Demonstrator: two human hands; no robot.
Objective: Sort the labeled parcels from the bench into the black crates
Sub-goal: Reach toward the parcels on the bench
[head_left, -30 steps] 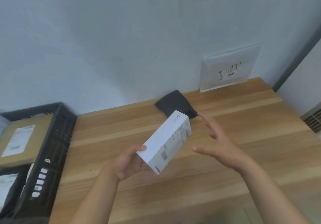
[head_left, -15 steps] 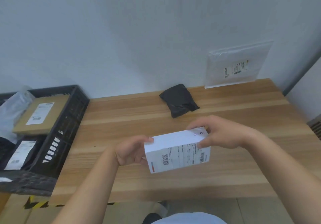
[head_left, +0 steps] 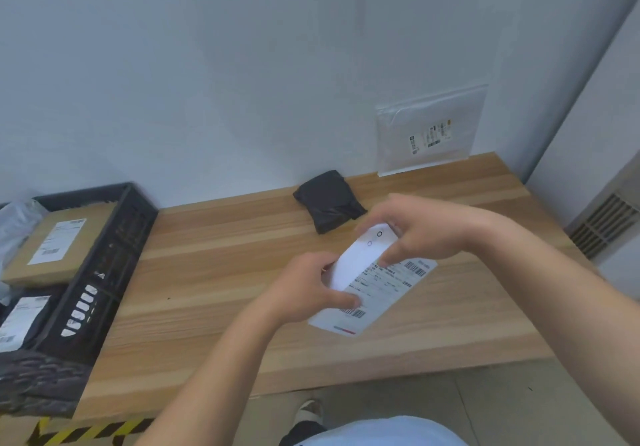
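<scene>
**Read the label, then choose the crate**

The bench [head_left: 242, 272] runs from the black crate [head_left: 117, 245] at its left end to the wall corner on the right. A clear bag parcel [head_left: 429, 130] leans upright against the wall at the back. In the crate's far section a brown cardboard parcel [head_left: 59, 241] lies label up. A dark parcel [head_left: 24, 317] lies the same way in the near section.

The white box [head_left: 377, 290] is held above the bench's right half, tilted, with its labelled face turned up. A black pouch [head_left: 329, 200] lies on the bench just behind it. Both hands grip the box: the right hand [head_left: 426, 234] pinches the upper end and the left hand [head_left: 304, 293] clasps the lower end.

The step looks like checking the label to decide where the box goes. The left thumb lies across the print beside the lower barcode, so sliding it onto the plain edge would likely bare the whole label. Holding the box level and steady should help reading. It would then be sensible to lay it label up, as the 2 crated parcels lie.

No writing can be read. The box label shows barcodes at both ends, blurred text lines and a red stripe at the bottom. The plain face beside it has 2 small rings. The labels on the clear bag and the crated parcels show only barcodes and grey lines. The white marks on the crate wall are illegible.
</scene>
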